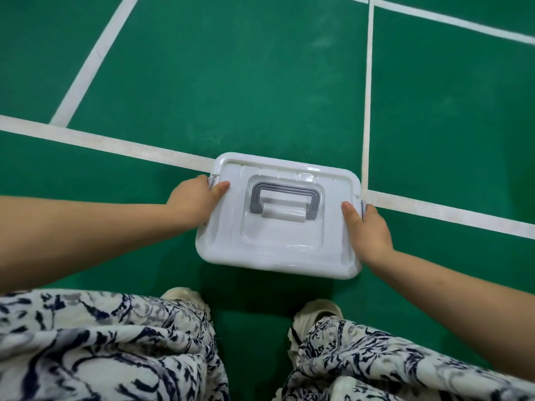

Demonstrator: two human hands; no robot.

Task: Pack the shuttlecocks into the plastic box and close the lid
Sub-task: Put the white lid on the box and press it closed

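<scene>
while the plastic box (278,251) sits lidded, left hand (192,202) grasping one end, right hand (369,230) the other

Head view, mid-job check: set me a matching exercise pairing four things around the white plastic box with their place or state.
Things
1. grey plastic carry handle
2. left hand
3. right hand
4. white court line

Place or state
A. grips the right end of the white plastic box, thumb on its lid
B. painted on the green floor
C. folded flat in the lid's recess
D. grips the box's left end, thumb on the lid

Pairs: 1-C, 2-D, 3-A, 4-B
</scene>
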